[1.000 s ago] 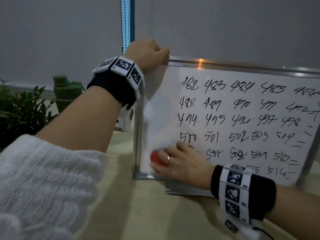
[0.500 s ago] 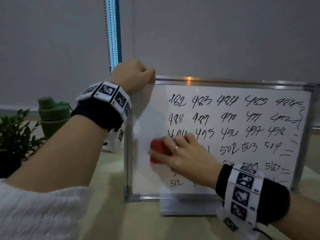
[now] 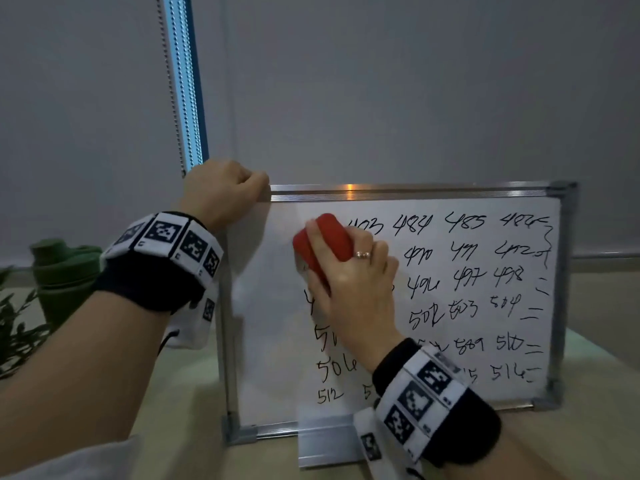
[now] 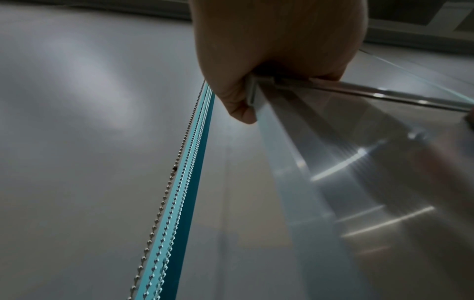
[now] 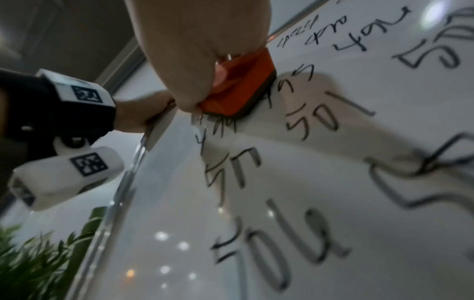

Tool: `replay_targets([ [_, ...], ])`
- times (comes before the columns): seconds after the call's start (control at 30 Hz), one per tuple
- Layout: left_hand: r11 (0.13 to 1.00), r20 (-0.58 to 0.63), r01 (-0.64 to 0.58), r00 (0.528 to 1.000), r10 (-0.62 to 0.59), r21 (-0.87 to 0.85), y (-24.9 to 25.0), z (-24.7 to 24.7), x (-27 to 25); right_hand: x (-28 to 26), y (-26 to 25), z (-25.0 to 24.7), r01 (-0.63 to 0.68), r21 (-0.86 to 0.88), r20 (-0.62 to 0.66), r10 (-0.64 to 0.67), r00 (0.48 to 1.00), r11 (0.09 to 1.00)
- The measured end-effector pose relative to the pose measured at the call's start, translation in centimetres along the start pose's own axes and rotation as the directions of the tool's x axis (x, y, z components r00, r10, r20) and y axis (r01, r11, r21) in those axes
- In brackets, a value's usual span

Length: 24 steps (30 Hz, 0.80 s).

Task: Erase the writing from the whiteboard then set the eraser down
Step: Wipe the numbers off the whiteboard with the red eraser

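Observation:
A small framed whiteboard (image 3: 450,199) stands upright on the table, covered in rows of handwritten black numbers. Its left strip is wiped clean. My right hand (image 3: 349,275) grips a red eraser (image 3: 323,242) and presses it flat against the board near the top left of the writing. In the right wrist view the eraser (image 5: 243,85) sits over smeared digits on the whiteboard (image 5: 282,213). My left hand (image 3: 225,188) is curled round the board's top left corner. The left wrist view shows that left hand (image 4: 271,60) clamped on the whiteboard's frame (image 4: 287,130).
A green bottle (image 3: 59,271) and a leafy plant (image 3: 14,327) stand on the table left of the board. A window blind with a bead chain (image 3: 176,98) hangs behind. The board's metal foot (image 3: 325,445) rests on the light wooden tabletop.
My right hand has carried the eraser up the board from near the bottom left to near the top left, wiping digits away. The left hand keeps its grip on the corner.

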<state>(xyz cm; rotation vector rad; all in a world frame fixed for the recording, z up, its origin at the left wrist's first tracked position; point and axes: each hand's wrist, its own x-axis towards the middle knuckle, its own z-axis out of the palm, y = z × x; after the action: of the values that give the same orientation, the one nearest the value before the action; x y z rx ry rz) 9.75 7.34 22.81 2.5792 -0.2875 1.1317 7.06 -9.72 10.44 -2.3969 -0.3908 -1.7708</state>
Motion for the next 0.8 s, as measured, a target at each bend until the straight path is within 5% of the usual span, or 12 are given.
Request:
replay_targets([
  [0.07,1.0,-0.005,0.014,1.0,-0.014,-0.003,-0.1,0.0,0.0,-0.8,-1.8,0.1,-0.05,0.021,0.032,0.049,0.998,0.999],
  [0.2,1.0,-0.009,0.003,1.0,-0.004,-0.017,-0.1,-0.1,0.0,-0.8,-1.5,0.3,0.186,0.024,0.024,-0.187,0.982,0.982],
  [0.37,1.0,-0.033,0.012,0.999,-0.012,-0.018,0.1,-0.1,-0.2,0.6,1.8,-0.6,-0.151,0.013,-0.021,0.151,0.988,0.988],
  [0.53,0.999,-0.057,0.026,0.998,-0.027,-0.018,0.4,0.0,-0.3,-1.6,0.3,0.1,0.253,0.038,0.018,-0.254,0.967,0.967],
  [0.7,0.999,-0.065,0.033,0.997,-0.034,-0.012,0.4,-0.1,-0.5,-0.2,1.6,-0.3,-0.199,0.015,-0.006,0.199,0.98,0.98],
  [0.73,0.999,-0.065,0.032,0.997,-0.032,-0.009,0.4,-0.1,-0.5,-0.4,0.7,-0.3,-0.213,0.018,0.001,0.213,0.977,0.977],
  [0.8,0.999,-0.071,0.03,0.997,-0.031,-0.013,0.3,0.0,-0.4,-1.5,-1.3,0.0,-0.021,0.023,0.032,0.02,0.999,1.0],
])
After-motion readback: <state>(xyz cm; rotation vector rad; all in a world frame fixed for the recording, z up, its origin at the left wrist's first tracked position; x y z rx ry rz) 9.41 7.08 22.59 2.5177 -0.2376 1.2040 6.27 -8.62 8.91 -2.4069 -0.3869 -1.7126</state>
